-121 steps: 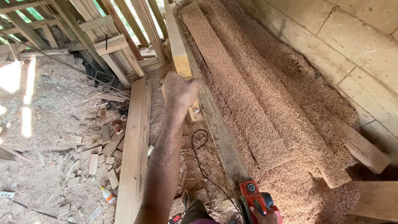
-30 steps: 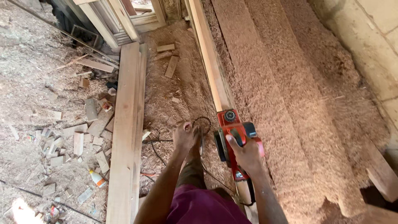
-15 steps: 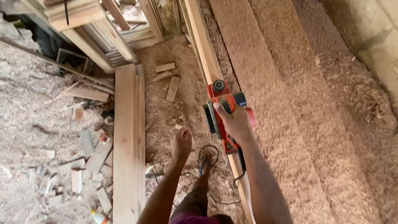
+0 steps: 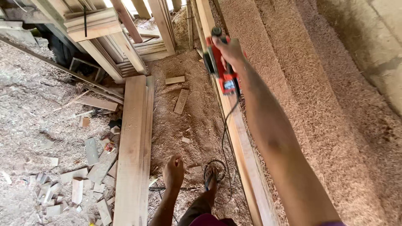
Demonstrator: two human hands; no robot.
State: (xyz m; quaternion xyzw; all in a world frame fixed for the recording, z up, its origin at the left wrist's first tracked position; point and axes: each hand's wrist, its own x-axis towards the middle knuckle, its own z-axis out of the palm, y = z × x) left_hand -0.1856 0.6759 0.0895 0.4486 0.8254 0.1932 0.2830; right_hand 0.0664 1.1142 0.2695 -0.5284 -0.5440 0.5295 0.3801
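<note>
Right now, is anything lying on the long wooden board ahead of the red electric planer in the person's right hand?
Nothing visible does. The right hand grips the red electric planer on the long wooden board, whose top runs bare beyond the tool. Sawdust lies beside it, not on it. The left hand hangs free.

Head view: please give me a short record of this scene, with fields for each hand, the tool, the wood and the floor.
right hand: right hand grips the planer from above
tool: red electric planer on the long plank, black cord hanging down
left hand: left hand hangs free, holds nothing
wood: stacked boards lie on the floor
floor: wood shavings and small offcuts
</note>
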